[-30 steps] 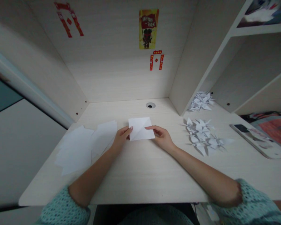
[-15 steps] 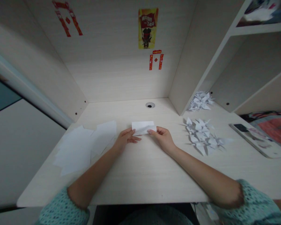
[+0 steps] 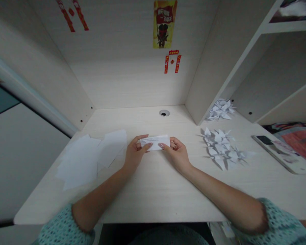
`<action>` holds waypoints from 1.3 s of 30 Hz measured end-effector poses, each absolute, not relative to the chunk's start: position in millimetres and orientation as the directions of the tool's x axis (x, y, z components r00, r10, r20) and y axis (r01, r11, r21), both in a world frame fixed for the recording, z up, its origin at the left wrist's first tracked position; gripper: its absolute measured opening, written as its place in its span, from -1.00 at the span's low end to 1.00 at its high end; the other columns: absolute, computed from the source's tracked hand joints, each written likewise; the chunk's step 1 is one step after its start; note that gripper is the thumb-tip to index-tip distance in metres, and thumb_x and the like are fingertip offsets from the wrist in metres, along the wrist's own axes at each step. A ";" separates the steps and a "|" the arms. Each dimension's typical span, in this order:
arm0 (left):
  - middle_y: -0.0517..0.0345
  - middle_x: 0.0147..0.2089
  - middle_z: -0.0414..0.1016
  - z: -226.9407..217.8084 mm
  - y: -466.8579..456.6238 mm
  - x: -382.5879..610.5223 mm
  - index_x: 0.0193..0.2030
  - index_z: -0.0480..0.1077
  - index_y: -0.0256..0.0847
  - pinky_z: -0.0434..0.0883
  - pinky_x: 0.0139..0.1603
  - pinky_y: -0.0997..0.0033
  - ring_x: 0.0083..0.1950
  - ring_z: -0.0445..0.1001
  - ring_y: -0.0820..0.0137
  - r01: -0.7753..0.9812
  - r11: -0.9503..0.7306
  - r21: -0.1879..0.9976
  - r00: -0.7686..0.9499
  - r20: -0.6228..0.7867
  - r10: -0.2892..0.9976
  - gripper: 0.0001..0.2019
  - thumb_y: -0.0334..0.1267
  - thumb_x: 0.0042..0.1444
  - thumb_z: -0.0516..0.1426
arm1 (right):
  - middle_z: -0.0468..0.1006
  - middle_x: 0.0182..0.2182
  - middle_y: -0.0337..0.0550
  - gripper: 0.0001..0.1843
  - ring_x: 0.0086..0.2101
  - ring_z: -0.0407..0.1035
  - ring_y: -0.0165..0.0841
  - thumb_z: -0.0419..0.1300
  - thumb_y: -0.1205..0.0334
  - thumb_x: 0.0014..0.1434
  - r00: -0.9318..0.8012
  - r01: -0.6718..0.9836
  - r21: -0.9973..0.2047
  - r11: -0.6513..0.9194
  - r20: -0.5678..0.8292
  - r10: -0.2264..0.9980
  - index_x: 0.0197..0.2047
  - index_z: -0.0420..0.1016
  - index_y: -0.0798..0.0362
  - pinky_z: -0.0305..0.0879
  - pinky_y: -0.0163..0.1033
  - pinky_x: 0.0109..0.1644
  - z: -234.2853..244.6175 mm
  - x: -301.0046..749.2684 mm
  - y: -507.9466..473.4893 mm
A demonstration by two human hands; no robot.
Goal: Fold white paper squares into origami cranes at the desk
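Note:
A white sheet of paper (image 3: 156, 141), folded in half into a narrow strip, lies at the middle of the pale wooden desk (image 3: 153, 190). My left hand (image 3: 134, 153) pinches its left end with thumb and fingers. My right hand (image 3: 177, 153) pinches its right end the same way. Both hands rest low on the desk, with the strip stretched between them.
Loose white sheets (image 3: 91, 156) lie spread to the left of my hands. Several folded paper cranes (image 3: 223, 148) sit in a heap to the right, and more cranes (image 3: 221, 109) rest in the shelf opening behind. A phone (image 3: 280, 153) lies at the far right. A cable hole (image 3: 164, 113) is at the back.
The square sheet that lay flat has been folded in half into a narrow strip, and both hands have closed onto its ends. The camera has tipped slightly.

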State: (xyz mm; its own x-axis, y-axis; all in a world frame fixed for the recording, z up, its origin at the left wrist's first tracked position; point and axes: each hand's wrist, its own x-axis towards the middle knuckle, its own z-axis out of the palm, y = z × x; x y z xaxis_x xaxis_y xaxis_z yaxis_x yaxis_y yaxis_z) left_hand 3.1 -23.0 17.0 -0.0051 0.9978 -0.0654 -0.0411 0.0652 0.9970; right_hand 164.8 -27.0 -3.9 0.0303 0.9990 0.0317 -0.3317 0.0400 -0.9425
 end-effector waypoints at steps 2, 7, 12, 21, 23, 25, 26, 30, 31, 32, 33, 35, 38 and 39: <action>0.06 -0.19 0.59 15.7 -22.7 2.5 -0.01 0.36 -0.21 0.51 -0.20 0.34 -0.18 0.55 0.29 -0.048 0.060 0.997 0.010 -0.060 0.998 -0.50 -0.14 -0.12 0.29 | 0.58 -0.51 -0.26 -0.61 -0.52 0.40 -0.38 0.39 0.10 -0.14 0.055 -0.350 -0.936 0.033 0.015 0.998 -0.35 0.26 -0.01 0.25 -0.32 -0.45 -2.9 164.7 -27.2; 0.06 -0.18 0.59 11.9 -22.2 1.1 0.00 0.37 -0.21 0.51 -0.17 0.33 -0.19 0.56 0.31 -0.047 0.062 0.997 0.014 -0.061 0.998 -0.49 -0.12 -0.13 0.30 | 0.59 -0.54 -0.30 -0.55 -0.53 0.43 -0.38 0.40 0.11 -0.14 0.079 -0.381 -0.925 0.007 -0.025 0.997 -0.24 0.28 -0.02 0.25 -0.33 -0.43 -1.0 164.6 -26.2; 0.08 -0.18 0.59 11.1 -21.5 1.4 -0.02 0.39 -0.21 0.52 -0.19 0.36 -0.19 0.55 0.32 -0.038 0.067 0.997 0.010 -0.067 0.998 -0.53 -0.13 -0.10 0.29 | 0.61 -0.52 -0.24 -0.58 -0.49 0.45 -0.34 0.40 0.09 -0.16 0.072 -0.380 -0.924 -0.026 -0.058 0.996 -0.23 0.40 0.01 0.29 -0.29 -0.38 -1.6 165.2 -25.4; 0.09 -0.23 0.60 11.3 -22.1 0.7 -0.02 0.41 -0.22 0.53 -0.20 0.37 -0.20 0.55 0.32 -0.023 0.073 0.997 0.019 -0.073 0.997 -0.53 -0.11 -0.10 0.28 | 0.63 -0.43 -0.18 -0.72 -0.43 0.44 -0.36 0.36 0.13 -0.07 0.053 -0.369 -0.929 -0.012 -0.034 0.998 -0.26 0.55 0.05 0.29 -0.29 -0.34 -6.2 166.2 -24.9; 0.08 -0.23 0.60 11.0 -21.9 0.5 -0.03 0.42 -0.23 0.53 -0.20 0.36 -0.20 0.55 0.31 -0.016 0.074 0.997 0.020 -0.074 0.997 -0.53 -0.10 -0.10 0.28 | 0.63 -0.43 -0.18 -0.74 -0.43 0.44 -0.37 0.36 0.13 -0.08 0.060 -0.359 -0.933 -0.010 -0.034 0.998 -0.28 0.57 0.05 0.29 -0.29 -0.34 -6.7 166.3 -24.5; 0.08 -0.24 0.60 11.1 -21.7 0.6 -0.05 0.43 -0.23 0.53 -0.20 0.35 -0.21 0.56 0.31 -0.011 0.085 0.996 0.013 -0.085 0.996 -0.54 -0.11 -0.11 0.28 | 0.63 -0.43 -0.17 -0.75 -0.43 0.43 -0.36 0.36 0.12 -0.09 0.065 -0.354 -0.935 -0.017 -0.043 0.997 -0.31 0.57 0.06 0.28 -0.29 -0.34 -7.2 166.5 -24.1; 0.08 -0.24 0.60 11.3 -21.7 0.6 -0.05 0.43 -0.23 0.53 -0.20 0.35 -0.21 0.56 0.31 -0.012 0.093 0.996 0.009 -0.092 0.996 -0.54 -0.11 -0.11 0.29 | 0.63 -0.43 -0.17 -0.75 -0.43 0.43 -0.36 0.37 0.12 -0.09 0.067 -0.353 -0.935 -0.021 -0.048 0.997 -0.33 0.58 0.06 0.28 -0.29 -0.34 -7.5 166.5 -23.9; 0.09 -0.22 0.60 12.7 -22.1 0.7 -0.06 0.44 -0.21 0.52 -0.20 0.35 -0.20 0.56 0.30 -0.026 0.113 0.993 0.012 -0.113 0.994 -0.56 -0.12 -0.11 0.29 | 0.63 -0.44 -0.15 -0.74 -0.44 0.43 -0.34 0.37 0.10 -0.10 0.070 -0.339 -0.940 -0.030 -0.057 0.996 -0.35 0.58 0.08 0.28 -0.27 -0.35 -8.9 166.6 -24.1; 0.09 -0.21 0.60 13.1 -22.3 0.8 -0.06 0.44 -0.20 0.52 -0.20 0.35 -0.19 0.56 0.30 -0.029 0.114 0.993 0.013 -0.114 0.993 -0.57 -0.12 -0.11 0.28 | 0.63 -0.45 -0.15 -0.74 -0.45 0.43 -0.34 0.36 0.09 -0.10 0.069 -0.338 -0.941 -0.032 -0.058 0.996 -0.35 0.58 0.08 0.28 -0.27 -0.35 -9.0 166.6 -24.5; 0.09 -0.21 0.61 13.3 -22.4 1.0 -0.06 0.44 -0.20 0.52 -0.20 0.35 -0.19 0.56 0.30 -0.030 0.117 0.993 0.012 -0.117 0.993 -0.57 -0.12 -0.11 0.28 | 0.63 -0.44 -0.15 -0.75 -0.45 0.44 -0.35 0.36 0.09 -0.09 0.067 -0.337 -0.941 -0.033 -0.059 0.996 -0.36 0.57 0.07 0.29 -0.27 -0.35 -9.0 166.5 -24.8; 0.09 -0.21 0.61 13.4 -22.5 1.2 -0.07 0.45 -0.21 0.52 -0.19 0.35 -0.18 0.56 0.30 -0.031 0.123 0.992 0.011 -0.122 0.992 -0.57 -0.13 -0.11 0.29 | 0.63 -0.44 -0.16 -0.75 -0.45 0.44 -0.35 0.36 0.09 -0.09 0.066 -0.335 -0.942 -0.032 -0.057 0.996 -0.36 0.57 0.07 0.29 -0.27 -0.34 -8.8 166.4 -25.1; 0.08 -0.20 0.61 12.5 -22.1 1.4 -0.07 0.45 -0.23 0.52 -0.19 0.34 -0.18 0.56 0.29 -0.036 0.140 0.990 0.018 -0.139 0.990 -0.57 -0.15 -0.13 0.29 | 0.63 -0.43 -0.16 -0.75 -0.45 0.44 -0.35 0.36 0.08 -0.09 0.069 -0.323 -0.946 -0.023 -0.047 0.996 -0.37 0.57 0.07 0.29 -0.27 -0.35 -8.0 166.6 -25.1; 0.06 -0.17 0.60 9.7 -20.3 0.6 -0.10 0.48 -0.24 0.50 -0.15 0.33 -0.17 0.55 0.30 -0.025 0.158 0.987 0.066 -0.156 0.986 -0.61 -0.17 -0.11 0.28 | 0.63 -0.45 -0.16 -0.76 -0.46 0.44 -0.34 0.36 0.08 -0.09 0.080 -0.288 -0.958 0.000 -0.024 0.997 -0.38 0.57 0.06 0.28 -0.27 -0.36 -6.2 168.0 -23.3; 0.07 -0.17 0.60 9.0 -19.6 -0.2 -0.12 0.49 -0.23 0.49 -0.15 0.34 -0.18 0.55 0.30 -0.002 0.160 0.987 0.086 -0.160 0.983 -0.64 -0.18 -0.11 0.27 | 0.63 -0.45 -0.17 -0.76 -0.46 0.44 -0.35 0.36 0.08 -0.09 0.083 -0.279 -0.960 0.009 -0.015 0.996 -0.38 0.57 0.06 0.28 -0.27 -0.36 -5.7 168.9 -22.3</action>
State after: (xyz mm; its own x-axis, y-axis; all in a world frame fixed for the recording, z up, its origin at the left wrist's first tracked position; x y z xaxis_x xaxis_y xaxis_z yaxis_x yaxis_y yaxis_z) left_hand -0.2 -19.6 9.0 0.0858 0.9834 -0.1598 -0.0016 0.1605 0.9870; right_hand 168.9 -22.3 -5.7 0.0828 0.9965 -0.0146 -0.2790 0.0091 -0.9602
